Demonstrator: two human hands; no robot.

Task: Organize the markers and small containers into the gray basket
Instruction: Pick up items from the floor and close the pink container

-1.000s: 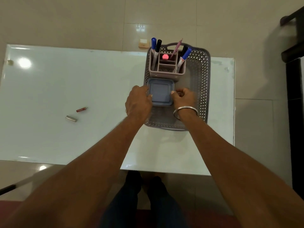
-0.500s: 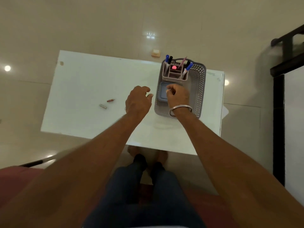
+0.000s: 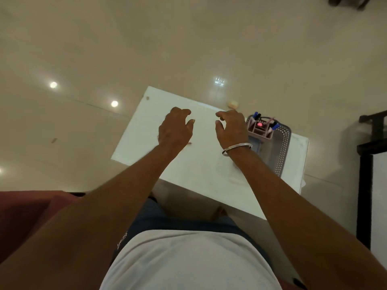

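The gray perforated basket (image 3: 283, 143) stands at the right end of the white table (image 3: 201, 164). In its far end sits a pink divided holder (image 3: 260, 130) with several markers (image 3: 256, 115) upright in it. A blue lidded container (image 3: 257, 145) lies in the basket behind my right wrist, mostly hidden. My left hand (image 3: 174, 128) hovers over the table's middle, fingers spread and empty. My right hand (image 3: 231, 127) hangs left of the basket, fingers apart, holding nothing. A small reddish item (image 3: 189, 143) peeks out beside my left wrist.
A small beige block (image 3: 232, 104) lies on the tiled floor beyond the table. Dark furniture (image 3: 368, 147) stands at the right. A red seat (image 3: 31, 212) is at the lower left. My legs and white shirt fill the bottom.
Both hands let go of the blue container and pulled left out of the basket. The camera rose and drew back, so the table looks much smaller and tilted.
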